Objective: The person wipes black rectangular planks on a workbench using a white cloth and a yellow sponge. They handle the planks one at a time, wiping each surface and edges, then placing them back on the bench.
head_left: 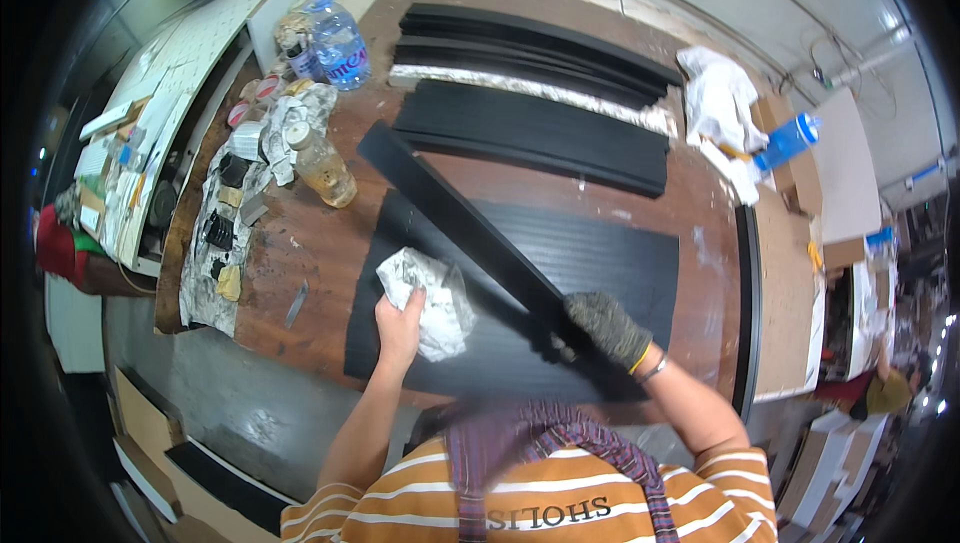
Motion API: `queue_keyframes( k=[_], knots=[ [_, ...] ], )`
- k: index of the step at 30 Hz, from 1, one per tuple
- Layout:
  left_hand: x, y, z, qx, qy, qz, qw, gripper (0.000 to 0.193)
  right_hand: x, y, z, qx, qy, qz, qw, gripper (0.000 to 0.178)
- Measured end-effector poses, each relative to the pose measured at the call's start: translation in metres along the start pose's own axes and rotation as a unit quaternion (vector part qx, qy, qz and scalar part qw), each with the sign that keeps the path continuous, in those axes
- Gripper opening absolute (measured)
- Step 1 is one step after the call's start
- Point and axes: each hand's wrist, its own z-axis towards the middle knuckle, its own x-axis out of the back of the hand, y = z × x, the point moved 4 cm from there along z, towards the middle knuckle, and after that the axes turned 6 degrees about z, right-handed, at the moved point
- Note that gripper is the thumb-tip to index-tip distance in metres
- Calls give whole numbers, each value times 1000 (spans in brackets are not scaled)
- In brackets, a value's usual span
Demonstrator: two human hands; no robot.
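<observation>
From afar I see, left of the black sheet, a bottle on the bench; over the sheet's left part, the left hand, fingers pinching a crumpled white wad; a black strip slanting across the sheet (partly blurred), gripped by the gloved right hand.

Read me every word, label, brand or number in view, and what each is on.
Orange striped shirt: dark lettering, not copied here.
Large clear bottle: label with big lettering, not copied here.
Purplish container: any print too small to read.
White cloth, black strip: no lettering visible.
</observation>
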Motion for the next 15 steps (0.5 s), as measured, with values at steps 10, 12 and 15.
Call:
queue_keyframes(
  k=[10, 12, 15],
  knots=[
    [-8, 16, -7, -134, 10, 173, 976, 20, 0, -30, 42, 22, 29, 2, 999, 57],
    [-9, 17, -8, -153, 9, 185, 971, 19, 2, -32, 45, 26, 26, 15, 999, 57],
    [-10, 20, -9, -170, 12, 191, 967, 18, 9, -40, 47, 24, 14, 7, 1000, 56]
  ],
)
